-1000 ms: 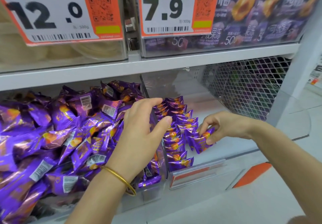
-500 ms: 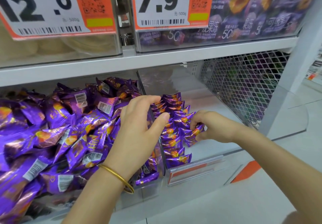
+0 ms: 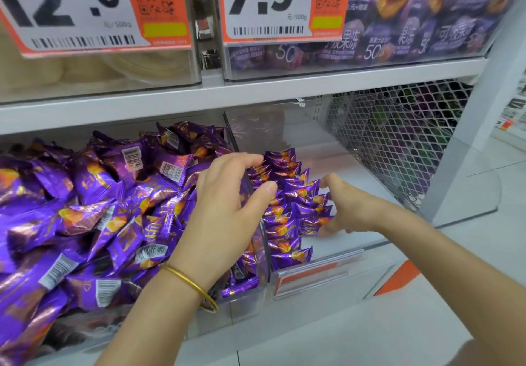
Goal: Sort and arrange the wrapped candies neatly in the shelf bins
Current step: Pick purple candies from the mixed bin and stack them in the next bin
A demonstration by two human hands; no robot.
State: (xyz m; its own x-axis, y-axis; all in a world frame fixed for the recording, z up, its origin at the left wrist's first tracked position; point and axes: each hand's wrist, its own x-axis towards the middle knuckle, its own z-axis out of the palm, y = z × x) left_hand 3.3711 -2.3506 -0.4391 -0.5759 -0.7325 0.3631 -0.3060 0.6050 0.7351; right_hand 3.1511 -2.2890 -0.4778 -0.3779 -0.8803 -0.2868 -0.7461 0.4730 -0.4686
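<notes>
Your right hand [image 3: 345, 212] clamps thumb and fingers on the short row of candies [image 3: 308, 206]. Your left hand [image 3: 227, 203] arches over the divider [image 3: 263, 254] against the long row [image 3: 284, 240]; I cannot tell if it grips. Press the short row flush to the long one, packets upright. Both rows run front to back at the right bin's [image 3: 327, 277] left edge. Each packet's long axis lies parallel to the shelf's front edge, printed face forward.

Your left hand [image 3: 225, 209] covers part of candy rows [image 3: 287, 192]; right fingers [image 3: 327, 228] half behind them; loose pile [image 3: 85, 209] cut off left.
</notes>
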